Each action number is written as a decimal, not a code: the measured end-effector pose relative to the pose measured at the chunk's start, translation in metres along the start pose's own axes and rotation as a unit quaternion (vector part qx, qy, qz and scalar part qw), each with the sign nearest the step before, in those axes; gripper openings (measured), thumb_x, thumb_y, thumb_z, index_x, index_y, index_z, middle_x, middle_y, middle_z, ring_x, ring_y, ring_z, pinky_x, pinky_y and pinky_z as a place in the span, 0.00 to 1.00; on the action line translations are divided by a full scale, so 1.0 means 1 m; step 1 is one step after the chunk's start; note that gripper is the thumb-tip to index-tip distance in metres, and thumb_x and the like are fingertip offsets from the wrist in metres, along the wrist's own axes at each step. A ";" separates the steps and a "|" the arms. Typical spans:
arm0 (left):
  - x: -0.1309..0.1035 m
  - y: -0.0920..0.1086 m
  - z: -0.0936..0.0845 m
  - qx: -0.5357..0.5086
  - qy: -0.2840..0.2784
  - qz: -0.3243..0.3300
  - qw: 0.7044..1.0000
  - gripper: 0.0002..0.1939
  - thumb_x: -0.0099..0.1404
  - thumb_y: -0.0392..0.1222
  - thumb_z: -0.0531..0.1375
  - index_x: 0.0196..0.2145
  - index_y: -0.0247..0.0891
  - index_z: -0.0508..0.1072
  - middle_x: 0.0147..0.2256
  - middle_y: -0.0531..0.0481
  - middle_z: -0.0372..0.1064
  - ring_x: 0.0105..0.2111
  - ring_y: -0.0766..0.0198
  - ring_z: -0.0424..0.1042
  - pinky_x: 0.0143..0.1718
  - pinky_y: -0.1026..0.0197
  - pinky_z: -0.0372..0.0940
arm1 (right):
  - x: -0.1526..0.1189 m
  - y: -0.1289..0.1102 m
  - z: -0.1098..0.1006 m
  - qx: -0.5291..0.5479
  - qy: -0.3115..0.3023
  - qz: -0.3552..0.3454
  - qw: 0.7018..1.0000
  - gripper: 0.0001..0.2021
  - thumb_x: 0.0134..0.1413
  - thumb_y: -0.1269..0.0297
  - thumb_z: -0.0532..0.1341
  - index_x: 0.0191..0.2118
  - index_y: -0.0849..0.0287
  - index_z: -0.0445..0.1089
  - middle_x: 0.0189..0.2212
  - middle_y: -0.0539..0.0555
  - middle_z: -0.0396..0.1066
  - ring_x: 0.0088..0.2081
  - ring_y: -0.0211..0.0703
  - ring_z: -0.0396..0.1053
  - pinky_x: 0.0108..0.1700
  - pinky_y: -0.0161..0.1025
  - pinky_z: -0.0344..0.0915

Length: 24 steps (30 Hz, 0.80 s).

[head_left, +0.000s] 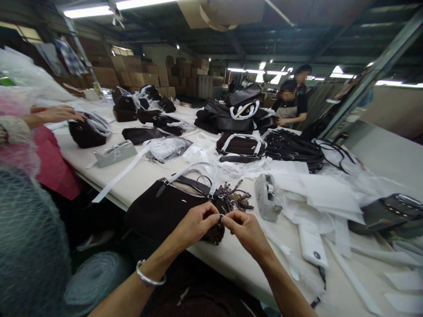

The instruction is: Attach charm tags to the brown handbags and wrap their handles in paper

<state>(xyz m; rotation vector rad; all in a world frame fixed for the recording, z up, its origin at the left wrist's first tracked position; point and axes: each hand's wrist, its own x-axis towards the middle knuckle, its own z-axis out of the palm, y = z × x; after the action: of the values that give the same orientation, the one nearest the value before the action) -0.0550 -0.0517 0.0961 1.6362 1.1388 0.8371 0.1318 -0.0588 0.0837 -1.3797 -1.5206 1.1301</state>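
Observation:
My left hand [200,220] and my right hand [243,226] meet at the table's front edge, thumbs and forefingers pinched together. Between their fingertips is a small ring, and a leopard-patterned bag charm [215,235] hangs below it, partly hidden by my left hand. Just behind my left hand lies a dark brown handbag [158,204], its handles wrapped in white. Against the bag's right end lies a small heap of similar beaded, leopard-patterned charms [236,198], beyond my fingers.
A grey tape dispenser [269,200] stands right of the charms, another [115,152] at left. Black straps [292,149] and stacked bags [236,110] lie behind. White sheets [330,193] and a white corded device [312,244] are right. At left, a co-worker's hand [61,113] touches a dark bag [87,132].

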 end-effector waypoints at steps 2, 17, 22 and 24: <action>0.000 -0.006 0.001 -0.009 -0.006 -0.015 1.000 0.10 0.62 0.46 0.59 0.30 0.37 0.71 0.26 0.54 0.66 0.28 0.66 0.64 0.30 0.66 0.58 | -0.002 0.001 0.003 -0.024 -0.009 0.002 1.000 0.13 0.49 0.54 0.66 0.24 0.60 0.75 0.20 0.49 0.70 0.24 0.37 0.63 0.26 0.34 0.59; 0.069 -0.059 -0.023 0.180 -0.018 -0.073 0.981 0.11 0.64 0.43 0.52 0.34 0.37 0.72 0.33 0.47 0.75 0.33 0.61 0.74 0.36 0.61 0.66 | 0.022 0.028 0.029 0.133 0.124 0.042 0.983 0.17 0.52 0.48 0.63 0.30 0.59 0.74 0.26 0.52 0.75 0.29 0.42 0.69 0.33 0.37 0.64; 0.128 -0.082 -0.017 0.290 -0.019 -0.125 0.949 0.07 0.56 0.42 0.61 0.27 0.36 0.73 0.33 0.42 0.77 0.38 0.52 0.75 0.39 0.58 0.65 | 0.055 0.015 0.045 0.088 0.142 0.025 0.986 0.17 0.50 0.49 0.63 0.25 0.59 0.69 0.20 0.47 0.67 0.24 0.36 0.61 0.28 0.34 0.58; 0.139 -0.091 -0.010 0.292 -0.010 -0.147 0.945 0.08 0.54 0.43 0.63 0.29 0.36 0.73 0.35 0.40 0.76 0.39 0.50 0.75 0.38 0.58 0.65 | 0.063 0.018 0.055 0.085 0.146 0.020 0.985 0.17 0.49 0.50 0.63 0.24 0.59 0.68 0.20 0.47 0.66 0.24 0.36 0.60 0.28 0.34 0.58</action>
<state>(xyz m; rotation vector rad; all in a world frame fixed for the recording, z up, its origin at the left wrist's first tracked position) -0.0447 0.0939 0.0158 1.8644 1.6746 0.2949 0.0781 -0.0015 0.0487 -1.3942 -1.1663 1.0057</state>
